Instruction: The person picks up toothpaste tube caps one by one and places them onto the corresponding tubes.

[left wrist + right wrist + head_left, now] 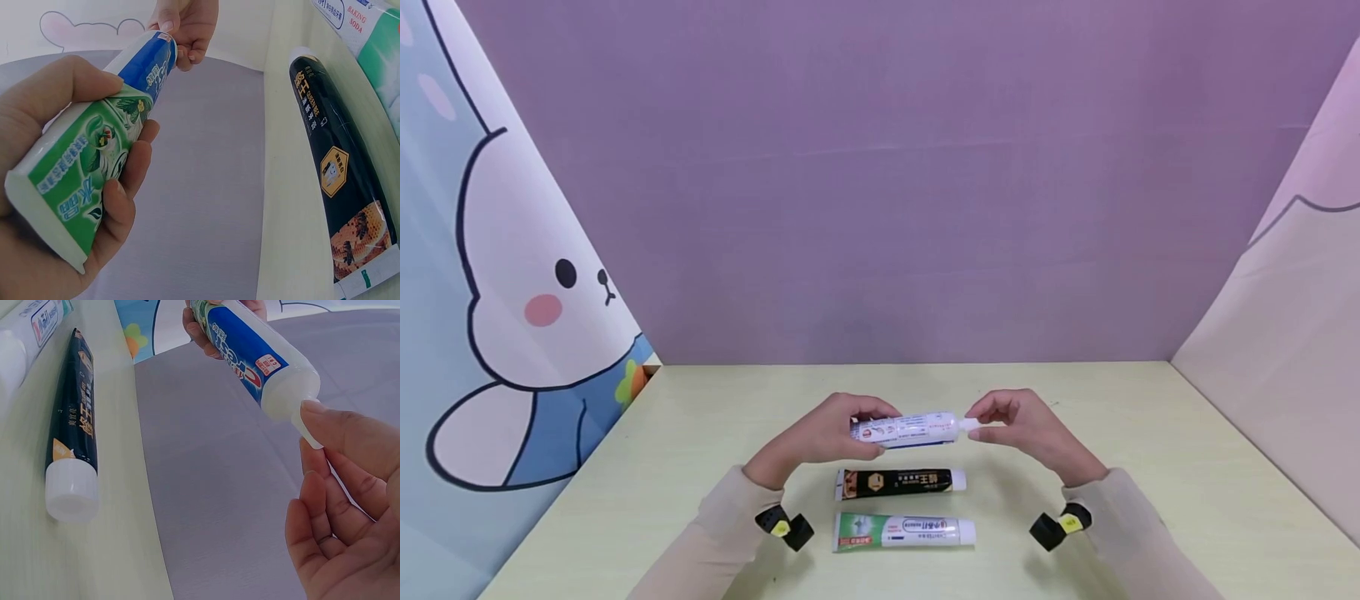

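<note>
My left hand (838, 429) grips a white toothpaste tube (917, 428) around its tail half, above the table. The left wrist view shows the tube's green and blue printed side (81, 169), with the thumb across it. At the tube's other end, my right hand (1022, 425) pinches the small white cap (307, 428) between thumb and index finger. The cap sits right at the tube's shoulder. Below the hands, a black toothpaste tube (901, 482) lies on the table. Nearer to me is a green and white toothpaste tube (917, 532), roughly parallel to it.
The pale table (730, 400) ends at a purple backdrop (895, 208). A cartoon-printed cloth (512, 333) hangs along the left side, and a pale cloth (1292, 333) along the right. Black wrist cameras (786, 527) are strapped to both wrists.
</note>
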`<action>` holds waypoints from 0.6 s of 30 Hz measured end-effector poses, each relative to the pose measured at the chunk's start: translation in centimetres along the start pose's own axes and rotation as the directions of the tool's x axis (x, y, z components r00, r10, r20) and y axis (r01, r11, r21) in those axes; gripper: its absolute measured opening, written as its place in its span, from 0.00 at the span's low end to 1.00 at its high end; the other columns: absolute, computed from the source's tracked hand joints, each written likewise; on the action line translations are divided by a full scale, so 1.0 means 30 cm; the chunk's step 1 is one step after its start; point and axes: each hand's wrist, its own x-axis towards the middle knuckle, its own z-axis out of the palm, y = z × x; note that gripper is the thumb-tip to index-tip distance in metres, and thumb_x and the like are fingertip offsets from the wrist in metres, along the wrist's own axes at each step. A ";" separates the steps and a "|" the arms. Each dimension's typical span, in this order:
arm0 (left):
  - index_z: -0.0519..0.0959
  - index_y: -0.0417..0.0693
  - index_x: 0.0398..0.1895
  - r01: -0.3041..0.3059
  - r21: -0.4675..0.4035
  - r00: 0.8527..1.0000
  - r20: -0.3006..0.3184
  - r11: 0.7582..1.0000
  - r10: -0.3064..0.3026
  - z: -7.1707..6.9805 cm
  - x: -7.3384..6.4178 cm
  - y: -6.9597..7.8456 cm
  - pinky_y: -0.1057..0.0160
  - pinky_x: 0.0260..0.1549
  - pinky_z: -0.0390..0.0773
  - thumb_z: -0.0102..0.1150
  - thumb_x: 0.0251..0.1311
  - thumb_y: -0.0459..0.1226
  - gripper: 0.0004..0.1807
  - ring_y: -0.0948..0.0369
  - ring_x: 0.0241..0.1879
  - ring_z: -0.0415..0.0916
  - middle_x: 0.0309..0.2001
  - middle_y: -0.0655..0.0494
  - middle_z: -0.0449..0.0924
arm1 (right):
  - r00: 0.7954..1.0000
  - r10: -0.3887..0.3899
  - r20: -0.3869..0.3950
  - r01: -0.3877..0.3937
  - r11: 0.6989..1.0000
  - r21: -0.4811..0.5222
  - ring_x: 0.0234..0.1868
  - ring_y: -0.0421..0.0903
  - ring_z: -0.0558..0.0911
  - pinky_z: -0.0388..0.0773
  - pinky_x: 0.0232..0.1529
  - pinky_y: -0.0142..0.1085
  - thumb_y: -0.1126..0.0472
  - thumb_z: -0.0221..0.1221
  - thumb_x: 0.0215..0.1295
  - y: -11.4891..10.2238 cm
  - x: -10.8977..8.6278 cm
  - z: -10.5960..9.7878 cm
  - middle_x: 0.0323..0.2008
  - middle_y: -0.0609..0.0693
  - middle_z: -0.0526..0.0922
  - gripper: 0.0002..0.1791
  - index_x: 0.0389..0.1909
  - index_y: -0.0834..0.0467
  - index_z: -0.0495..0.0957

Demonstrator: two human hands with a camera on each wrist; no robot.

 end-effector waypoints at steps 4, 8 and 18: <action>0.78 0.47 0.52 0.002 -0.010 1.000 -0.007 1.000 -0.002 0.000 0.001 -0.001 0.68 0.33 0.74 0.62 0.52 0.32 0.21 0.63 0.34 0.73 0.42 0.59 0.80 | 1.000 0.010 -0.019 -0.011 1.000 -0.019 0.36 0.45 0.79 0.76 0.36 0.32 0.62 0.68 0.52 -0.007 0.005 0.001 0.36 0.55 0.82 0.12 0.36 0.63 0.81; 0.78 0.47 0.51 -0.002 -0.015 1.000 -0.013 1.000 0.002 0.002 0.003 -0.001 0.68 0.32 0.74 0.62 0.52 0.32 0.20 0.63 0.33 0.73 0.42 0.59 0.81 | 0.998 0.041 -0.046 -0.043 0.998 -0.039 0.33 0.45 0.77 0.75 0.34 0.32 0.61 0.69 0.51 -0.019 0.005 0.000 0.33 0.53 0.82 0.12 0.35 0.62 0.82; 0.79 0.47 0.51 0.006 -0.018 1.000 -0.030 1.000 -0.007 -0.002 0.015 0.002 0.68 0.32 0.74 0.62 0.52 0.32 0.20 0.63 0.33 0.73 0.42 0.58 0.81 | 0.997 0.055 -0.058 -0.057 0.997 -0.049 0.32 0.44 0.78 0.77 0.34 0.33 0.60 0.68 0.53 -0.015 0.016 -0.011 0.32 0.53 0.83 0.11 0.35 0.63 0.83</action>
